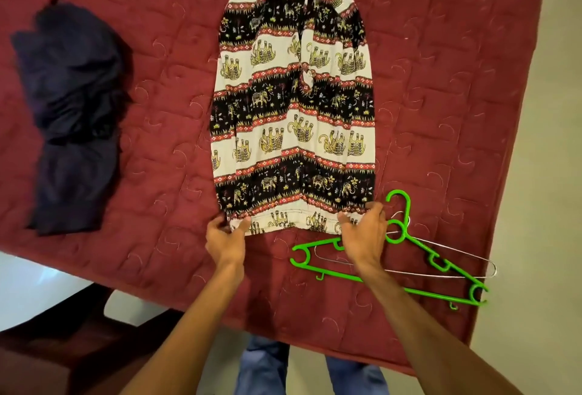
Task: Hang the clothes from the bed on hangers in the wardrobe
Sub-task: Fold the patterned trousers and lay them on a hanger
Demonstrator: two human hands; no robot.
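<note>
Our fingers (242,226) curl onto the near hem of the elephant-print garment (293,117): the left hand (225,237) pinches one corner between thumb and fingertips and the right hand (362,234) pinches the other, so the cloth lies stretched flat between them. We judge this hold is meant to square the hem and smooth the piece before a hanger goes in. From our fingertips the garment runs straight away across the red quilt (157,85), its far end bunched and folded over. Just beside and partly under the right fingers lies the green hanger (438,260), with a thin wire hanger (493,268) lying across it; both are within easy reach for the next step, we think. Well apart from the left fingers, off to their outer side, a dark garment (72,117) waits in a crumpled heap on the same quilt. No wardrobe shows, and nothing is on a hanger yet
</note>
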